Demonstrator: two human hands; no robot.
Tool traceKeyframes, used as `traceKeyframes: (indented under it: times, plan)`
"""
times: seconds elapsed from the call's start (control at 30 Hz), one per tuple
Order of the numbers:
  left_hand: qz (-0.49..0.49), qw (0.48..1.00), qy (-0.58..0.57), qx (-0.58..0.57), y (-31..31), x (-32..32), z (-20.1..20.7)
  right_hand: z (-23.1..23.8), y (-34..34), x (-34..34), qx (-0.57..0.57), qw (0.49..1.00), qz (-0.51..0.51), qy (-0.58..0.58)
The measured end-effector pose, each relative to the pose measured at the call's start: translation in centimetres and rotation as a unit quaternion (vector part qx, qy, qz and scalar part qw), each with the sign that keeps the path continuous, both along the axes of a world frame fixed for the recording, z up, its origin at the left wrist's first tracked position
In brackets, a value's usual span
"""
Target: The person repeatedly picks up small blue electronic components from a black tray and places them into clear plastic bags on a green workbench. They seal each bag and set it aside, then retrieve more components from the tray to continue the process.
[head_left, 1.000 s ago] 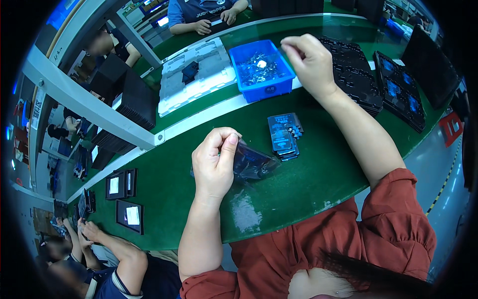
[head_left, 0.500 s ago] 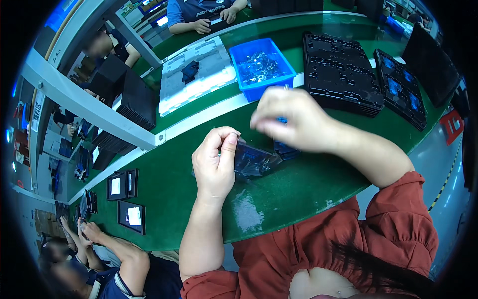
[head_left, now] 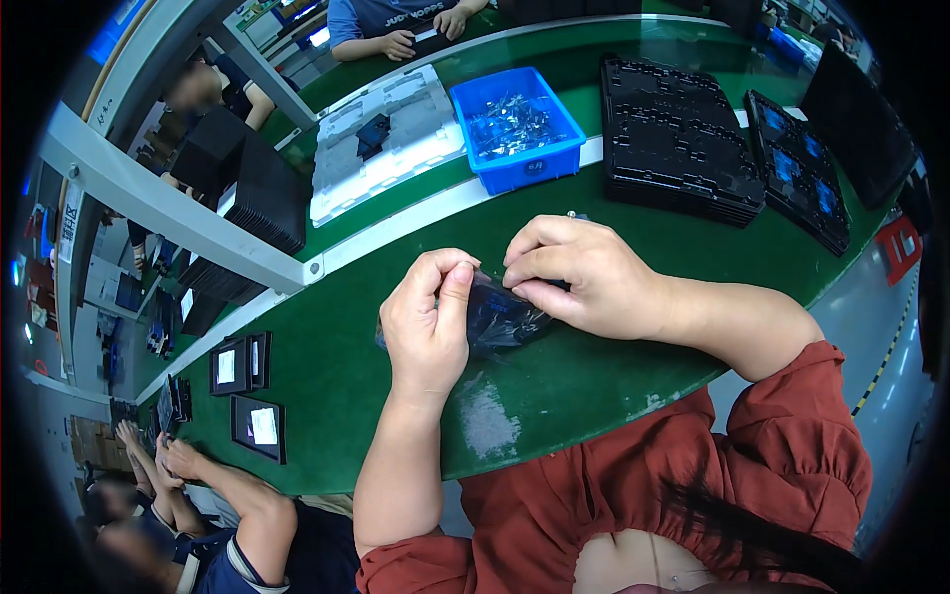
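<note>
My left hand (head_left: 427,309) is closed, thumb pressed to the bent index finger, at the upper left edge of a dark flat panel with glossy clear film (head_left: 500,315). The panel is tilted above the green table, partly behind both hands. My right hand (head_left: 574,272) meets it from the right, fingertips pinched together beside the film's upper edge. What lies between those fingertips is too small to make out. The two hands are a short gap apart.
Beyond the hands stands a blue bin (head_left: 529,173) with crumpled clear film. Left of it lies a white foam tray (head_left: 396,163) with a dark panel on it. Stacked black trays (head_left: 673,139) stand to the right. Shallow black boxes (head_left: 259,428) lie at left. Co-workers sit opposite and at left.
My right hand has come down toward my left, its fingers now pinched at the film's edge. The left hand keeps its hold; the film looks more crumpled.
</note>
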State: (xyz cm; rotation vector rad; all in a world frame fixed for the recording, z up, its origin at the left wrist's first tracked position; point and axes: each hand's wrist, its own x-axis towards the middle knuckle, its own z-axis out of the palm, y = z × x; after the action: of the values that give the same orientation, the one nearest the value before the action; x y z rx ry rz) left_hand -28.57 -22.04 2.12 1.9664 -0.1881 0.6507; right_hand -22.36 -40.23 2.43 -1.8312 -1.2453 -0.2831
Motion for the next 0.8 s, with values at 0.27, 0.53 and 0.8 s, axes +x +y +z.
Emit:
traceKeyframes:
  times: [0.27,0.53,0.8]
  plan:
    - [-0.013,0.999,-0.014,0.042,-0.7,-0.1,0.2,-0.4,0.1,0.4,-0.017,0.993,0.041,0.114]
    - [0.066,0.994,0.081,0.044,1.8,0.2,0.9,1.5,-1.7,4.6,0.059,0.903,-0.001,0.425]
    - [0.176,0.943,0.186,0.212,7.1,1.6,0.3,0.7,-3.7,7.4,-0.148,0.951,-0.101,0.253]
